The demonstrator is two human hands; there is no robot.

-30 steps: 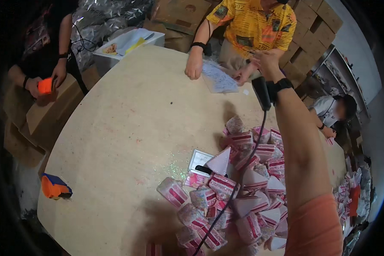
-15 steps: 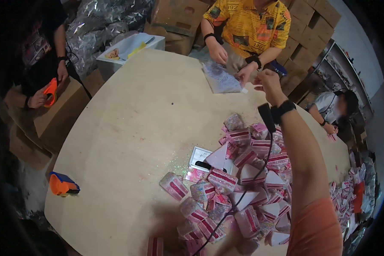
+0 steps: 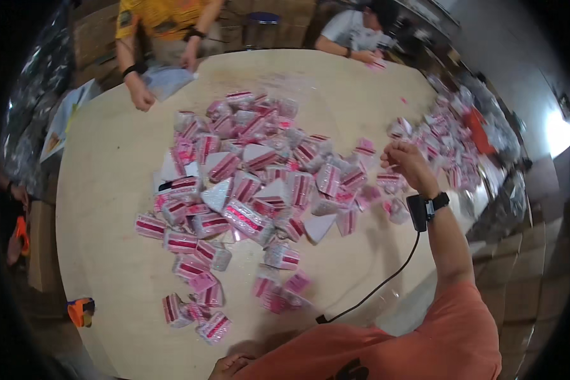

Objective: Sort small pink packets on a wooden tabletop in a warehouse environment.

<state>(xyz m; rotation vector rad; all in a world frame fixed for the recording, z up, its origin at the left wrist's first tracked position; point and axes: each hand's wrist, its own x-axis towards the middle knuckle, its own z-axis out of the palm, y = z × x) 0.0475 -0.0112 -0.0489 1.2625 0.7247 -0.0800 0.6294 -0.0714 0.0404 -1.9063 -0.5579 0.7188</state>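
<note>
A big heap of small pink-and-white packets in clear wrap covers the middle of the round wooden table. My right hand hovers over the heap's right fringe with its fingers curled into a fist; nothing shows in it. A black device is strapped to that wrist, and a black cable trails from it over the table. Only a bit of my left hand shows at the lower edge, close to my orange shirt, and its fingers are unclear.
A person in a yellow shirt across the table handles a clear bag. Another person in white works at the far edge. More pink packets lie at the right. An orange-and-black tool rests at the near left rim; cardboard boxes surround the table.
The view has swung to the right, so the heap now sits in the middle. My right hand has come back from the far side to the heap's right edge.
</note>
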